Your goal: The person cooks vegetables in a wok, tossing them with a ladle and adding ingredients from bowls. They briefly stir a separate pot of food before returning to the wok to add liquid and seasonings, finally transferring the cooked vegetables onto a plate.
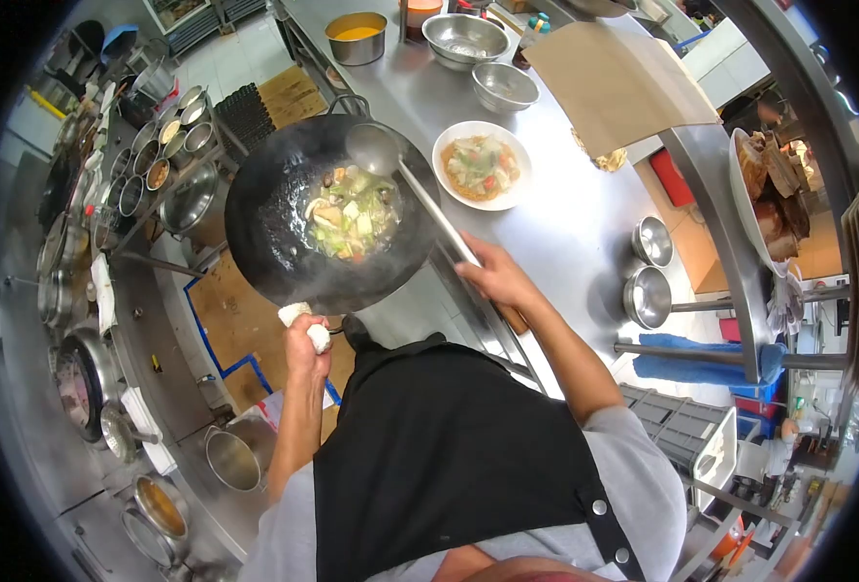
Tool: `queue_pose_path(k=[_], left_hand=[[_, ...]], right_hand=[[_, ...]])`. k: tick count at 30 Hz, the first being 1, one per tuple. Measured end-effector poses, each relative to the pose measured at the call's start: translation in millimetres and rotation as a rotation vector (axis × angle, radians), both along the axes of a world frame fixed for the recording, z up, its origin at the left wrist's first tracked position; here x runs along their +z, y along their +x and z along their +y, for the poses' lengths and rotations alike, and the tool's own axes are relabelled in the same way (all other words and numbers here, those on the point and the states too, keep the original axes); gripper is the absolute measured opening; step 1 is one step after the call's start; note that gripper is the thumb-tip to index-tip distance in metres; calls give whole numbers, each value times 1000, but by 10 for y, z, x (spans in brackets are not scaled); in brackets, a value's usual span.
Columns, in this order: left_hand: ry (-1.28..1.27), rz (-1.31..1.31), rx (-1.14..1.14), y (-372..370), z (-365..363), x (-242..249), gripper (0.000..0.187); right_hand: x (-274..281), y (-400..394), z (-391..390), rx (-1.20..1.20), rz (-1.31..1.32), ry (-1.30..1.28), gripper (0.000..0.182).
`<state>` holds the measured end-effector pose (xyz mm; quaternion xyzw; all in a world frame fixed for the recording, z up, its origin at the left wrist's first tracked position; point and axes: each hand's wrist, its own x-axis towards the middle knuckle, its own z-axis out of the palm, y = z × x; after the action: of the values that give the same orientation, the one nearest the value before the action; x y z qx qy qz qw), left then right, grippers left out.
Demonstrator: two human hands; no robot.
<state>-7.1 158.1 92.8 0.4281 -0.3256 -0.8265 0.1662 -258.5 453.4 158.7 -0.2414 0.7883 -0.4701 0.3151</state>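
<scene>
My left hand (309, 341) is closed round the near handle of a black wok (264, 223), with a folded white cloth (295, 314) in the grip. Steaming vegetables in broth (356, 215) lie in the wok, which is held beside the steel counter. My right hand (497, 274) is wrapped round the long handle of a ladle (374, 150). Over the wok's far right side hangs the ladle's bowl, above the food. On the counter, just right of the wok, a white plate (439, 167) bears a serving of similar vegetables in sauce.
Metal bowls (505, 87) and a pot of orange liquid (356, 48) stand at the counter's far end. A cardboard sheet (623, 82) lies at the upper right. Left are a stove range (172, 364) and several small seasoning containers (158, 175). Two small steel bowls (648, 297) sit right.
</scene>
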Motion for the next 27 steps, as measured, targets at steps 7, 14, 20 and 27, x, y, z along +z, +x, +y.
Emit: queue_pose_path(k=[7, 14, 20, 27], left_hand=[[-35, -34, 77, 168, -143, -25, 5], [174, 62, 156, 600, -477, -167, 14], [326, 142, 271, 1128, -872, -47, 18], [283, 183, 437, 1939, -1847, -30, 15]], right_hand=[[-468, 194, -482, 281, 245, 97, 74], [818, 537, -578, 384, 289, 108, 78], [1289, 1017, -1294, 267, 280, -82, 71], [-117, 1635, -2724, 390, 257, -21, 63]])
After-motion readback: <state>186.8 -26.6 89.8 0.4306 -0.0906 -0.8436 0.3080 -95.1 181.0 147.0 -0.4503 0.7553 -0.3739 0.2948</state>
